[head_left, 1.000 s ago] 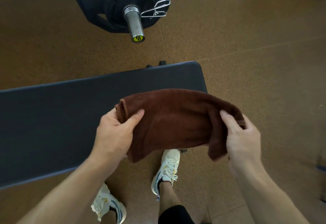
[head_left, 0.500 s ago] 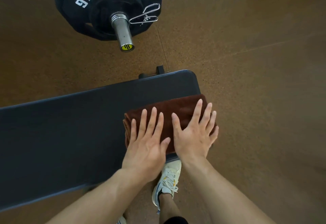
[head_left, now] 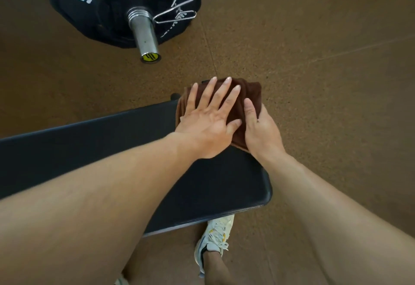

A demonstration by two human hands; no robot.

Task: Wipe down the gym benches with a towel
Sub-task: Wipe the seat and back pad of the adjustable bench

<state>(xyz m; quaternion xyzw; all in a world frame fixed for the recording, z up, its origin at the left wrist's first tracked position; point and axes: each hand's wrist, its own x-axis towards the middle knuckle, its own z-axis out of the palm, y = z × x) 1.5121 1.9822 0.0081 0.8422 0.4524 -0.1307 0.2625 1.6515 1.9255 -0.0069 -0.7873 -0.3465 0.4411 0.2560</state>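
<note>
The left hand [head_left: 208, 125] lies flat, fingers spread straight, pressing the brown towel [head_left: 249, 102] onto the far corner of the tabletop [head_left: 213, 186]. The right hand [head_left: 261, 132] grips the towel's right edge, thumb on top and fingers curled under out of sight. Half a second ago both hands lay flat side by side on the towel nearer the near edge; the towel now sits farther across, overhanging the far edge.
</note>
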